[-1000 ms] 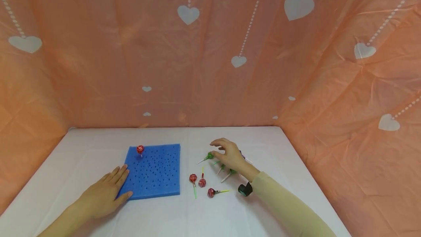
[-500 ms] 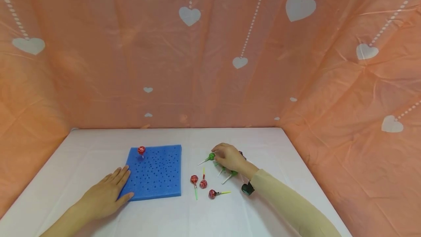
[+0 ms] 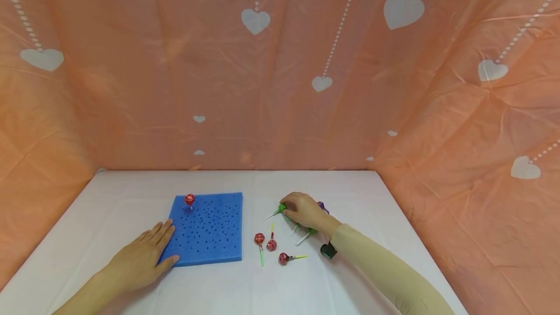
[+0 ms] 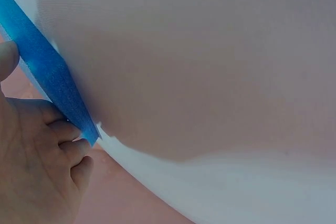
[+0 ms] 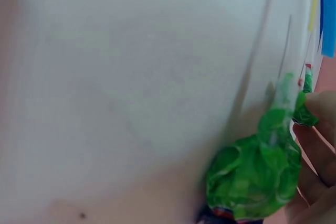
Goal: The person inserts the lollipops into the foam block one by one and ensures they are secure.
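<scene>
My left hand (image 3: 135, 259) rests with straight fingers on the left edge of a blue foam sheet (image 3: 210, 251) full of small holes. One red-wrapped lollipop (image 3: 189, 199) stands upright near the sheet's far left corner. To the right, my right hand (image 3: 305, 212) pinches the wrapped head of a green lollipop (image 3: 282, 207), its white stick pointing left. The right wrist view shows thumb and finger at that green wrapper (image 5: 304, 113). More green lollipops (image 3: 312, 231) lie below the hand, partly hidden by it; one green lollipop (image 5: 254, 177) looms close to the wrist camera.
Three red lollipops lie between foam and right arm: one red lollipop (image 3: 259, 238), another red lollipop (image 3: 271, 245) and a nearer red lollipop (image 3: 283, 258). A purple lollipop (image 3: 323, 206) and a dark-wrapped lollipop (image 3: 328, 251) flank my right wrist. Orange cloth (image 3: 280, 125) surrounds the white table (image 3: 280, 295).
My right hand has come down from above the green lollipops, and its spread fingers have closed on the leftmost one. The left hand stays on the foam. The head view shifts slightly.
</scene>
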Action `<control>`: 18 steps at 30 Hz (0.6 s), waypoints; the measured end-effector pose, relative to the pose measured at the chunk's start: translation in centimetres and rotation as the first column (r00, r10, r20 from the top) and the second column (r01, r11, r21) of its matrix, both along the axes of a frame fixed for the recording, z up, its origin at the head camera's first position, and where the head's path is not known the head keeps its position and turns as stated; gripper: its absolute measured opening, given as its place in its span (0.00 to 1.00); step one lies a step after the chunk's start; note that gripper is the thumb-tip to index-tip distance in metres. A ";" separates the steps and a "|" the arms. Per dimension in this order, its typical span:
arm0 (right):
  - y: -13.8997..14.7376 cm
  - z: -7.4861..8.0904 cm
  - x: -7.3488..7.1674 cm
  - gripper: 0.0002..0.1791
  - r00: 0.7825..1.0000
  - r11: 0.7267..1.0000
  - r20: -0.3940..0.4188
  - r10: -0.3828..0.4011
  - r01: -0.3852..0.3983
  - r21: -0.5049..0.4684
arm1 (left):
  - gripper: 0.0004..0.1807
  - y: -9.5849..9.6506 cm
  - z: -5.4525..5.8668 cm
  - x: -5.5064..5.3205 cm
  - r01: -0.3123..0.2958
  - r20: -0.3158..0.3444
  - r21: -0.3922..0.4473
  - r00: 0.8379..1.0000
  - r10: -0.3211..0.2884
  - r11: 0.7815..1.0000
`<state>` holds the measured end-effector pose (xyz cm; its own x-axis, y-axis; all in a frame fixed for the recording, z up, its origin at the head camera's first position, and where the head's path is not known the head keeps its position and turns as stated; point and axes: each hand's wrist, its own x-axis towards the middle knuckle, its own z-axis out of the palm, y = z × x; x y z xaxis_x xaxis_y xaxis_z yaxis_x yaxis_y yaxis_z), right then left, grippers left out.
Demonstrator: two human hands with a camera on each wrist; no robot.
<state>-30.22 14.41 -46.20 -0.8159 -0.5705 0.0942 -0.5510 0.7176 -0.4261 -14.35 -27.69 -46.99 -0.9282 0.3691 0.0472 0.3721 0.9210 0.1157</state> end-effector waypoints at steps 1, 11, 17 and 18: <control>0.0 0.0 0.0 0.16 1.000 1.000 0.008 -0.005 0.005 0.003 | 0.43 0.0 0.0 0.0 -0.003 0.003 0.002 1.000 0.003 1.000; -0.2 0.0 0.1 0.15 1.000 1.000 0.027 -0.016 0.016 0.003 | 0.44 0.0 0.0 0.0 -0.013 0.015 0.009 1.000 0.013 1.000; 0.1 0.0 0.2 0.15 1.000 1.000 0.007 -0.011 0.011 -0.015 | 0.43 0.1 0.2 0.0 -0.009 0.009 0.003 1.000 0.009 1.000; 0.1 0.0 0.2 0.15 1.000 1.000 0.010 -0.016 0.016 -0.021 | 0.43 0.1 0.2 0.1 -0.007 0.006 0.002 1.000 0.007 1.000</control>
<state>-30.03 14.49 -46.17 -0.8259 -0.5552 0.0982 -0.5351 0.7171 -0.4465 -14.30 -27.62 -46.83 -0.9311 0.3624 0.0424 0.3649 0.9233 0.1201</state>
